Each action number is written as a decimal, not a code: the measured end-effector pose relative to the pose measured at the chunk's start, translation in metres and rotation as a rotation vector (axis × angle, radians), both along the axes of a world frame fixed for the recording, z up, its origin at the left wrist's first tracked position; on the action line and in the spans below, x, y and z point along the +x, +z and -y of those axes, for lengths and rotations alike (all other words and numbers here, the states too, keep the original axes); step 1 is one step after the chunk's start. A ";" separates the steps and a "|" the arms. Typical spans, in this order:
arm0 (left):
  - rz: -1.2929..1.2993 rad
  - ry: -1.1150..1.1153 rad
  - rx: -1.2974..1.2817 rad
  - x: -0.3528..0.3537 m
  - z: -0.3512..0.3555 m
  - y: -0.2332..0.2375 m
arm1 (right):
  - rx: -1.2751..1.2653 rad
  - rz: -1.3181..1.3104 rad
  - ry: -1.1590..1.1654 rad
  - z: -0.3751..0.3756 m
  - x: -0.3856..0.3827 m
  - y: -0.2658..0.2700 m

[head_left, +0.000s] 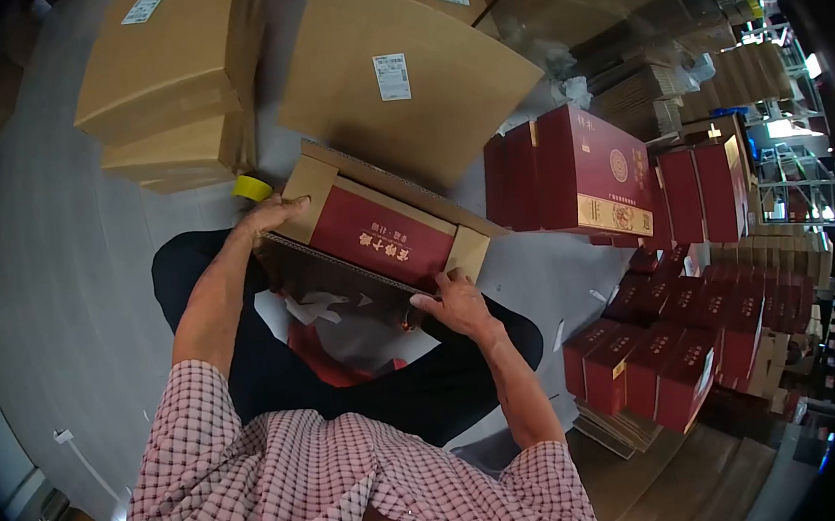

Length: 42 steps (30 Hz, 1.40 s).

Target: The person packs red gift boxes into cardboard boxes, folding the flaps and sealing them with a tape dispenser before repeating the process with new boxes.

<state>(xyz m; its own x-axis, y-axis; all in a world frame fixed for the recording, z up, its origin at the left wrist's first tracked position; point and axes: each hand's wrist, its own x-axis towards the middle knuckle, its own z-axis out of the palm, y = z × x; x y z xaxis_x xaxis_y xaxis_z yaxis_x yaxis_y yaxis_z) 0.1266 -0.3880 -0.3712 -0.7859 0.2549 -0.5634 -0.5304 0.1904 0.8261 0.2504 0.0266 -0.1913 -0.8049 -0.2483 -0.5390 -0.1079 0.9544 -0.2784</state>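
Observation:
Between my legs stands an open cardboard carton [401, 195], tilted in view. Inside it lies a dark red box [380, 234] with gold lettering, with folded cardboard flaps at both of its ends. My left hand [277, 214] grips the carton's left near corner, its thumb over the rim. At the right end of the near edge, my right hand [460, 305] holds the rim, fingertips over the inside beside the red box. Part of both hands' fingers is hidden by the cardboard. A yellow tape roll [252, 187] lies just beyond my left hand.
Large cardboard cartons [340, 77] with labels stand ahead, and another stack [163, 74] stands at the left. To the right is a big red box [570, 175], with several smaller red boxes [648, 359] stacked nearer. Flattened cardboard [690, 475] lies at the lower right.

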 end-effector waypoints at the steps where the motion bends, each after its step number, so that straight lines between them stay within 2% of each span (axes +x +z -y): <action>1: 0.007 0.013 -0.008 0.002 0.001 0.011 | -0.003 -0.024 0.010 0.000 -0.003 -0.004; 2: 0.016 0.024 -0.020 0.003 0.001 0.022 | -0.010 -0.047 0.016 -0.001 -0.006 -0.007; 5: 0.077 0.018 0.108 0.002 0.004 0.008 | -0.075 -0.012 -0.004 0.000 -0.011 -0.007; 6: 0.096 0.050 0.134 0.000 0.001 0.011 | -0.089 -0.083 -0.008 0.001 -0.013 -0.008; 8: 0.139 0.115 0.184 0.005 -0.001 0.018 | -0.056 -0.052 -0.011 -0.003 -0.021 -0.008; 11: 0.222 0.199 0.350 0.011 -0.007 0.057 | -0.059 -0.103 -0.045 -0.006 -0.025 -0.010; 13: 0.265 0.214 0.404 0.012 -0.006 0.061 | -0.048 -0.108 -0.105 -0.003 -0.031 -0.012; 15: 0.291 0.279 0.374 0.014 -0.002 0.059 | -0.081 -0.356 -0.183 -0.002 -0.032 -0.035; 18: 0.302 0.371 0.305 0.013 -0.002 0.049 | -0.105 -0.758 -0.042 -0.011 -0.044 -0.068; 20: 0.413 0.444 0.243 0.013 -0.004 0.055 | -0.071 -0.787 -0.045 -0.010 -0.048 -0.078; 21: 0.447 0.607 0.174 0.016 -0.008 0.055 | -0.068 -0.847 -0.028 -0.010 -0.049 -0.080; 23: 0.221 0.637 0.368 0.037 -0.020 0.050 | -0.071 -0.882 -0.011 -0.013 -0.053 -0.088; 24: -0.010 0.544 0.123 0.048 -0.020 0.034 | -0.078 -0.849 -0.028 -0.015 -0.047 -0.093; 25: -0.072 0.524 0.117 0.055 -0.021 0.031 | -0.060 -0.761 -0.049 -0.009 -0.047 -0.082; 27: -0.233 0.496 0.140 0.055 -0.030 0.031 | -0.076 -0.784 -0.061 -0.012 -0.041 -0.084; 28: -0.227 0.486 0.065 0.051 -0.029 0.032 | -0.090 -0.818 -0.057 -0.010 -0.048 -0.083; 30: -0.197 0.453 -0.098 0.048 -0.030 0.046 | -0.228 -0.870 -0.229 -0.015 -0.044 -0.080; 31: -0.260 0.479 -0.130 0.048 -0.030 0.022 | -0.248 -0.871 -0.353 -0.021 -0.046 -0.090; 34: -0.190 0.486 -0.002 0.050 -0.028 0.015 | -0.230 -1.064 -1.027 -0.038 -0.033 -0.127; 35: -0.243 0.462 -0.062 0.049 -0.027 -0.002 | -0.123 -1.072 -1.160 -0.036 -0.031 -0.146; 37: -0.188 0.471 0.017 0.053 -0.034 0.054 | -0.353 -0.718 -0.984 -0.055 -0.023 -0.147; 39: -0.228 0.509 -0.011 0.045 -0.032 -0.010 | -0.397 -0.817 -1.106 -0.118 -0.026 -0.225; 40: -0.315 0.526 -0.010 0.044 -0.033 -0.035 | -0.428 -0.721 -1.310 -0.126 -0.049 -0.217; 41: -0.260 0.489 -0.230 0.045 -0.038 0.031 | -0.748 -0.587 -1.714 -0.131 -0.069 -0.191; 42: -0.306 0.506 -0.215 0.044 -0.040 0.020 | -0.737 -0.669 -1.507 -0.135 -0.094 -0.163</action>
<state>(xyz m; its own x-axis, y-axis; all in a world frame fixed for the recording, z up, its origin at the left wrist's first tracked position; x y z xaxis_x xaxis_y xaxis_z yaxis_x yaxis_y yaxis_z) 0.1707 -0.3478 -0.3510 -0.9133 -0.2848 -0.2910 -0.3439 0.1566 0.9259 0.1562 0.1613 -0.3539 -0.5533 0.8105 -0.1924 0.3824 0.0419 -0.9231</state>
